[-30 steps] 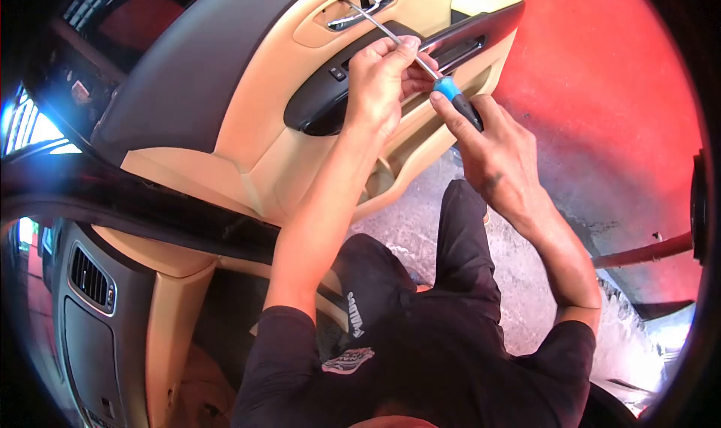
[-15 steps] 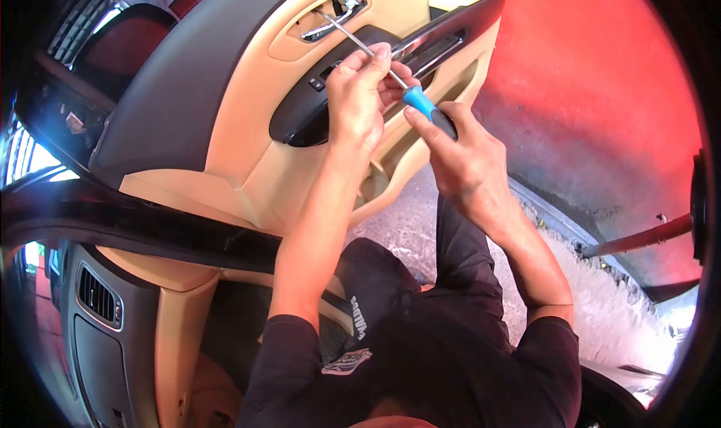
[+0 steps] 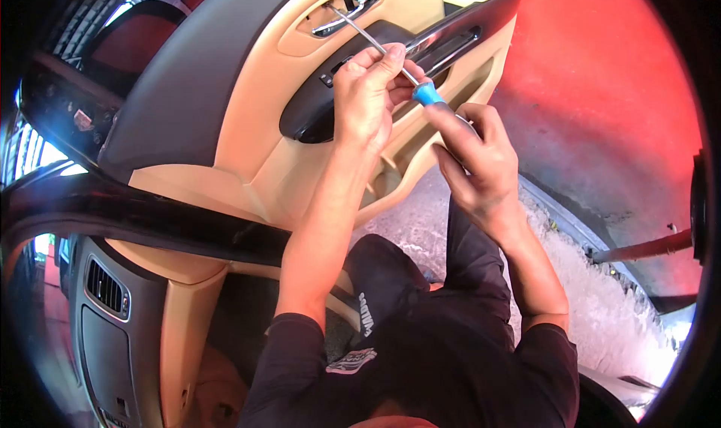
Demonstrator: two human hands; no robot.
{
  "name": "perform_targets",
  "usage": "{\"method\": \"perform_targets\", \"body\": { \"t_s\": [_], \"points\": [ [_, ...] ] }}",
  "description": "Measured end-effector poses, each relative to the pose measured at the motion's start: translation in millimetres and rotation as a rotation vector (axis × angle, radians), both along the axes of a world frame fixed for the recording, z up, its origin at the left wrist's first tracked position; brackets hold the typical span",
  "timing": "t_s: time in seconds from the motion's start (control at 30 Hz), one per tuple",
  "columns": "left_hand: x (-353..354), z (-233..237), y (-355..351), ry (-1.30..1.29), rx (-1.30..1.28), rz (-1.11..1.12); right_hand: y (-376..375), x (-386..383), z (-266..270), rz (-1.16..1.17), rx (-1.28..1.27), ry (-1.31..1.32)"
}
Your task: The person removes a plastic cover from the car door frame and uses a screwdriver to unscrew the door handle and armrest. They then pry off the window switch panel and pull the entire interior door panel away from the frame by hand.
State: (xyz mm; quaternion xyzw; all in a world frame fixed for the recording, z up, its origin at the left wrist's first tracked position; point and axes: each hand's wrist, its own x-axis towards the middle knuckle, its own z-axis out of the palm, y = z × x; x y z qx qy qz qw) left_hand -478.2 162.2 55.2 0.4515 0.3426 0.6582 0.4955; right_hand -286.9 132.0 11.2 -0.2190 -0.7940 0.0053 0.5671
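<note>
A screwdriver (image 3: 428, 94) with a blue and dark handle slants across the tan and dark door panel (image 3: 248, 113). Its metal shaft reaches up to the recess around the chrome inner door handle (image 3: 345, 13), where the tip sits in the opening. My left hand (image 3: 369, 94) pinches the shaft between thumb and fingers. On the screwdriver's handle is my right hand (image 3: 477, 158), its fingers round the rear end and its thumb lower down. Just beside my left hand lies the black switch panel (image 3: 308, 109) of the armrest.
The dark door frame (image 3: 143, 210) crosses at the left, above the dashboard end with its air vent (image 3: 107, 287). Right of the door stands a red and grey wall (image 3: 593, 90), with a reddish pipe (image 3: 646, 245) near the floor (image 3: 571, 278).
The whole view has shifted slightly, with the door further right. My right hand has changed its hold on the handle, its thumb now lower. My left hand still pinches the shaft.
</note>
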Motion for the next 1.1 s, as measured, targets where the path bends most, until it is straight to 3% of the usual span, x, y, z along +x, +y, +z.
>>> {"method": "perform_targets", "body": {
  "t_s": [0.03, 0.1, 0.13, 0.17, 0.23, 0.27, 0.3, 0.37, 0.43, 0.5, 0.53, 0.57, 0.63, 0.7, 0.77, 0.87, 0.93, 0.97, 1.03, 1.1],
  "points": [
    [-0.8, 1.3, 2.0, 0.004, 0.002, 0.005, -4.7, 1.7, 1.9, 0.005, 0.002, 0.004],
    [0.6, -0.1, 5.0, -0.113, 0.047, -0.083, -24.7, 10.0, 10.0, 0.71, -1.089, 0.716],
    [0.2, -3.4, 7.6, -0.154, 0.064, -0.123, -28.1, 7.9, 13.4, 0.801, -1.27, 0.794],
    [1.2, -7.1, 8.5, -0.153, 0.063, -0.121, -28.6, 7.8, 16.0, 0.804, -1.272, 0.793],
    [4.3, -11.5, 8.8, -0.28, 0.085, -0.167, -29.0, 8.7, 18.9, 0.474, -1.131, 0.445],
    [8.4, -5.9, 3.5, -0.299, 0.055, -0.162, -12.6, -0.3, 2.3, 0.25, -0.418, 0.219],
    [7.9, -5.3, 1.0, -0.298, 0.058, -0.161, -11.0, 2.5, -4.3, 0.252, -0.416, 0.219],
    [4.8, -5.4, -4.0, -0.107, 0.009, -0.065, -14.7, 2.9, 0.5, -0.132, -0.065, -0.179],
    [2.2, -6.9, -3.7, -0.056, 0.009, -0.015, -13.3, 0.4, -1.7, -0.091, -0.068, -0.177],
    [0.2, -3.3, -4.1, -0.038, 0.02, -0.034, -14.7, -4.7, 0.7, 0.193, -0.284, 0.177],
    [0.2, -3.8, -1.9, -0.105, 0.035, -0.084, -28.4, -0.5, 2.0, 0.336, -0.73, 0.346],
    [1.8, -4.6, -0.7, -0.106, 0.034, -0.083, -32.9, 3.6, 8.7, 0.415, -0.999, 0.448],
    [6.5, -5.1, 1.7, -0.302, 0.042, -0.15, -34.5, 4.5, 13.0, 0.408, -1.14, 0.448],
    [7.3, -5.1, -1.3, -0.271, 0.022, -0.133, -16.2, -5.4, -7.0, 0.15, -0.404, 0.22],
    [3.4, -7.2, -0.9, -0.241, 0.001, -0.11, -17.0, -4.0, -6.5, -0.033, -0.236, 0.045],
    [-6.7, -10.9, 3.0, -0.035, -0.023, 0.011, -13.2, -2.6, -11.1, 0.052, -0.239, 0.03],
    [-1.8, -7.0, 3.3, -0.097, -0.019, -0.007, -23.4, -4.4, -6.7, 0.33, -0.656, 0.379],
    [0.1, -5.5, 2.7, -0.164, -0.016, -0.02, -27.1, -2.8, -2.5, 0.329, -0.657, 0.38],
    [-0.9, -9.2, 5.3, -0.211, -0.01, -0.062, -31.2, 0.4, 6.9, 0.475, -1.139, 0.55],
    [-1.5, -9.4, 5.1, -0.267, 0.0, -0.159, -23.0, -8.5, -8.2, 0.264, -0.793, 0.402]
  ]
}}
